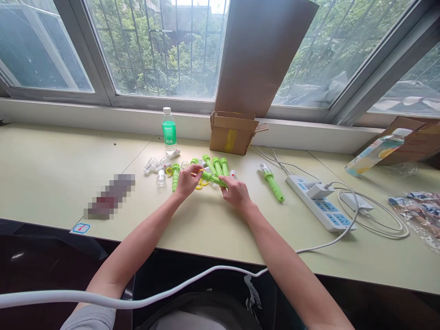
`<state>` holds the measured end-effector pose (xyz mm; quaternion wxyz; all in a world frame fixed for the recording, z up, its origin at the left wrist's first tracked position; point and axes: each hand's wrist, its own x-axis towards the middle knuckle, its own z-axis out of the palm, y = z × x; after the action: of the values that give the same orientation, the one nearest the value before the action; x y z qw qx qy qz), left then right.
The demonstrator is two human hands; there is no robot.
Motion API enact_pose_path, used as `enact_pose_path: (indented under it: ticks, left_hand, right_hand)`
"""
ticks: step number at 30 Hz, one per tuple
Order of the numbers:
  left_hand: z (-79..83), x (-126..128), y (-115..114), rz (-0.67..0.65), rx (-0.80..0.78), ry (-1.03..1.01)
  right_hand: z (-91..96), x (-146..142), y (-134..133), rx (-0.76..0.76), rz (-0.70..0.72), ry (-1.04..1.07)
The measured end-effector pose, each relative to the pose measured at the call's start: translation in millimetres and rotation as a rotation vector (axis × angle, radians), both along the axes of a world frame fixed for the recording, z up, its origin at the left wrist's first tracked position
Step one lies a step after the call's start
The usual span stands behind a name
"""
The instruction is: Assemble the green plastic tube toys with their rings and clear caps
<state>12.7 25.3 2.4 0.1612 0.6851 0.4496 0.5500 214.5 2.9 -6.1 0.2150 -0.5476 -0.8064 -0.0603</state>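
My left hand (187, 181) and my right hand (235, 192) meet over the desk and together grip one green ribbed handle (212, 178). The right hand wraps its lower end; the left hand pinches its upper end with closed fingers. Just behind lie more green handles (216, 165), one separate green handle (175, 176), yellow rings (199, 185) and several clear plastic caps (156, 167). An assembled green piece with a clear tip (273, 182) lies apart to the right.
A green-labelled water bottle (169, 130) and an open cardboard box (232, 133) stand near the window sill. A white power strip (321, 204) with charger and coiled cable (374, 215) lies right. Packets (417, 208) sit far right. A white cable (137, 298) crosses the foreground.
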Motion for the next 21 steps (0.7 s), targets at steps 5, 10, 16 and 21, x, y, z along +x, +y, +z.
enact_pose_path:
  ticks: [5, 10, 16, 21]
  left_hand:
    - [-0.9, 0.5, -0.4, -0.043, -0.01, -0.024]
    - [-2.6, 0.1, 0.1, -0.108, -0.014, -0.035]
    - [-3.8, -0.4, 2.0, -0.145, -0.027, -0.049]
    - [-3.9, -0.2, 4.0, -0.195, -0.076, -0.154]
  right_hand:
    - [-0.3, 0.4, 0.7, 0.005, -0.006, -0.008]
    - [-0.3, 0.6, 0.7, 0.005, -0.012, -0.006]
    - [-1.0, 0.5, 1.1, 0.013, -0.023, -0.013]
    - [-3.4, 1.0, 2.6, 0.037, -0.022, -0.03]
